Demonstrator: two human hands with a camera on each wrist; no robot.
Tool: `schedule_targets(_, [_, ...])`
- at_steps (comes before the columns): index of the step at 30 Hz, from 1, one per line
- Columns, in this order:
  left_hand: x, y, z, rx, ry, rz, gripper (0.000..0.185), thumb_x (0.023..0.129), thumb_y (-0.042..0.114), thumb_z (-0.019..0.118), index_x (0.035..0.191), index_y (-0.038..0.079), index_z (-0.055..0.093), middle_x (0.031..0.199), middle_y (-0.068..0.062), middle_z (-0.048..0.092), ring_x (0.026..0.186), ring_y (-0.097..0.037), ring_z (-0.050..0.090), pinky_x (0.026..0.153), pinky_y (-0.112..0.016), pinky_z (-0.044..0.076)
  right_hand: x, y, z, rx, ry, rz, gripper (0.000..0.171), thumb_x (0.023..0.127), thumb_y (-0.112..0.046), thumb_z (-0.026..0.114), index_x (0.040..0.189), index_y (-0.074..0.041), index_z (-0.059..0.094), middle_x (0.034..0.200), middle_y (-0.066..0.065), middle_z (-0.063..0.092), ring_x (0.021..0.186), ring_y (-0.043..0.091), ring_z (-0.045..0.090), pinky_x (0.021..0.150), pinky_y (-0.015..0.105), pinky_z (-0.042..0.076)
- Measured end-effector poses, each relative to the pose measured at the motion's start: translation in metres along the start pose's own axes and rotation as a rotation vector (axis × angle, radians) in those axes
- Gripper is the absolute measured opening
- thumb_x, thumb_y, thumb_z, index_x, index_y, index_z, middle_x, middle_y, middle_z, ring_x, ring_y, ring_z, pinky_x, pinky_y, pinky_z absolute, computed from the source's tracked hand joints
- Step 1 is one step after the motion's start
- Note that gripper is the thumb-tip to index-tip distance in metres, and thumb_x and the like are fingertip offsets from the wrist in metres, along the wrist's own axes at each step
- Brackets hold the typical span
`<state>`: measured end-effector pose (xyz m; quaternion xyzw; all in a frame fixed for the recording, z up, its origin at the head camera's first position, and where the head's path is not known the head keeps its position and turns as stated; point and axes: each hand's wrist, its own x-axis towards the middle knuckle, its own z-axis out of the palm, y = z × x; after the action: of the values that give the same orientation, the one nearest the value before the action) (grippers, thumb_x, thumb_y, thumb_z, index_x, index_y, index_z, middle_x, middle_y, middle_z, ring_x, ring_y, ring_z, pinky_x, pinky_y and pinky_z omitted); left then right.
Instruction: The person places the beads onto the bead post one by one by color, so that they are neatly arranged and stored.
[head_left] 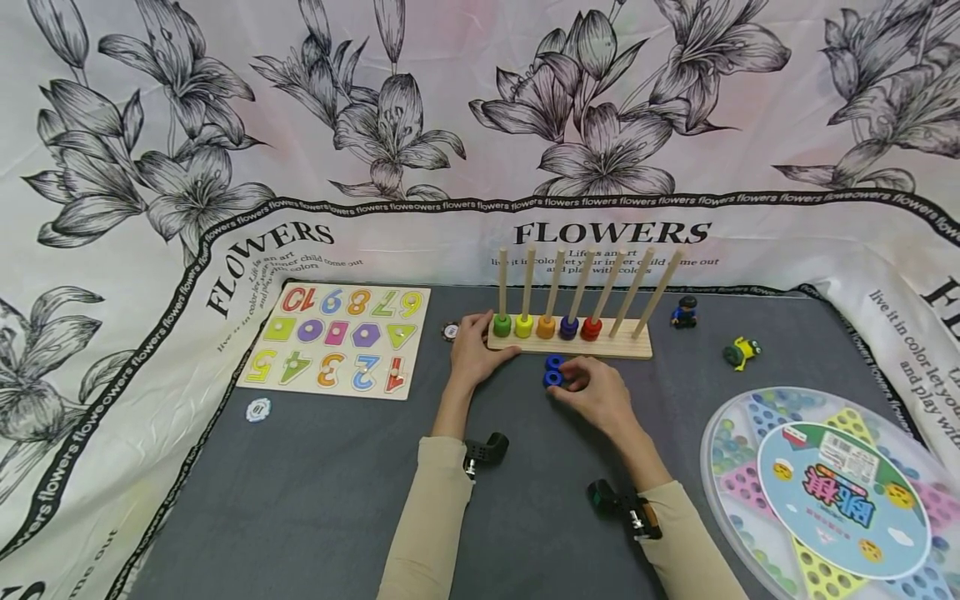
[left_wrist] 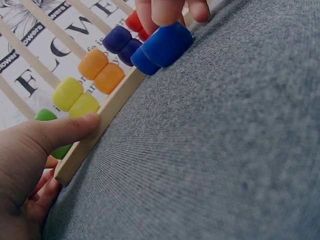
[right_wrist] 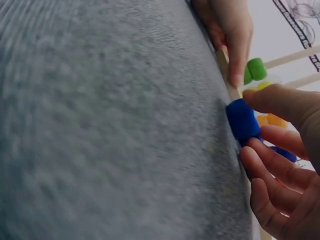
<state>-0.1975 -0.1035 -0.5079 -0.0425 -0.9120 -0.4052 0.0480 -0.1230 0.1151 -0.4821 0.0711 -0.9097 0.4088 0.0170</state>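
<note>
My left hand [head_left: 477,350] grips the left end of a wooden peg stand [head_left: 622,348], its thumb along the front edge. Green [head_left: 502,325], yellow [head_left: 524,326], orange [head_left: 546,327], dark purple [head_left: 568,327] and red beads [head_left: 591,329] sit low on the pegs, two stacked per colour where the left wrist view shows them. The two rightmost pegs are bare. In front of the stand, two blue beads lie on the grey cloth. My right hand [head_left: 596,390] pinches the nearer blue bead [right_wrist: 242,119] between thumb and fingers. The farther blue bead [head_left: 554,362] is right beside it.
Left of the stand lies a number-and-shape board [head_left: 334,342], with poker chips [head_left: 258,410] near it. A small dark figure [head_left: 684,312] and a yellow-green toy frog [head_left: 742,353] are at the right. A large round marble game board [head_left: 843,500] fills the right front.
</note>
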Motion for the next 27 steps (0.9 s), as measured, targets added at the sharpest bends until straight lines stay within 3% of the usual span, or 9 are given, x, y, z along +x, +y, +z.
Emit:
schedule_targets(12, [0.001,-0.001,0.001,0.0,0.007,0.005,0.083,0.078,0.036,0.085,0.145,0.004,0.049,0.133,-0.016,0.05,0.117,-0.031,0.053,0.096,-0.045,0.046,0.0,-0.002,0.002,-0.029,0.01,0.009,0.028,0.08,-0.019,0.082,0.102,-0.004,0.073,0.091,0.009,0.068,0.078,0.022,0.067,0.067,0.039,0.053])
schedule_targets(27, [0.003,0.001,0.0,0.006,-0.003,-0.011,0.083,0.077,0.038,0.085,0.146,0.006,0.049,0.133,-0.015,0.05,0.12,-0.029,0.051,0.099,-0.043,0.044,0.003,-0.011,-0.022,-0.007,0.061,-0.003,0.028,0.081,-0.017,0.081,0.106,-0.004,0.073,0.099,0.012,0.069,0.077,0.024,0.069,0.067,0.041,0.054])
